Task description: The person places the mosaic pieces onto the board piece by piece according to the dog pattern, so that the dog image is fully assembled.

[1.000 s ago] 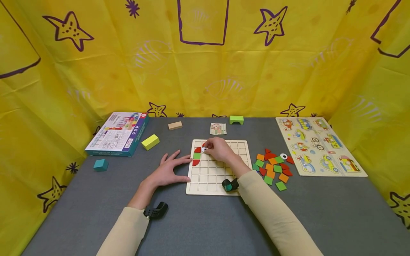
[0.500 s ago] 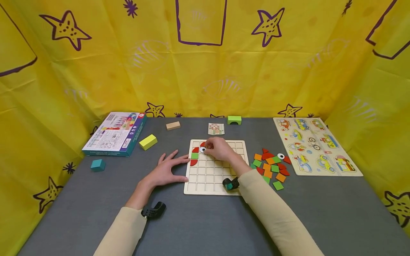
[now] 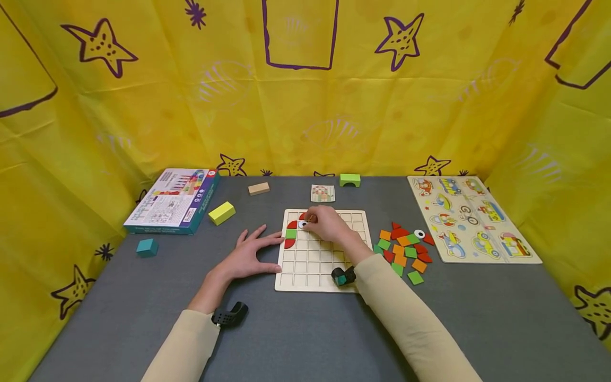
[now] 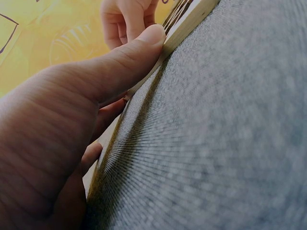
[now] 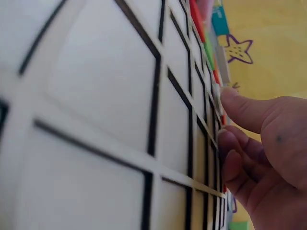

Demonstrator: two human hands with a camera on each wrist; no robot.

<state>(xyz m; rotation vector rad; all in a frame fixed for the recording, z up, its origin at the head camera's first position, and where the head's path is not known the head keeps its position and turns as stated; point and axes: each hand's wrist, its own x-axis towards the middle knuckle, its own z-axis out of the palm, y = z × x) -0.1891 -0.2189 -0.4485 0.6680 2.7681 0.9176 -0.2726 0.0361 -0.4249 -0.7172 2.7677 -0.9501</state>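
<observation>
The left hand [image 3: 248,257] lies flat on the table [image 3: 296,329], fingers spread, touching the left edge of the grid board [image 3: 310,265]. Farther back, the right hand [image 3: 329,225] seems to pinch the round eye piece [image 3: 302,224] in a top-left square.

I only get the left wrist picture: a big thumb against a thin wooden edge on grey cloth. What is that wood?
Observer: It is the left edge of a gridded wooden board; the left hand lies flat beside it with fingers spread.
Operator: I see other fingers at the top. Whose?
Observer: The same person's right hand, fingertips down at the board's upper left, by a white round eye piece.
Operator: Is anything on the board yet?
Observer: Yes, red curved pieces and a green square in the left column.
Operator: Any spare pieces?
Observer: A loose pile of coloured tiles lies right of the board.
</observation>
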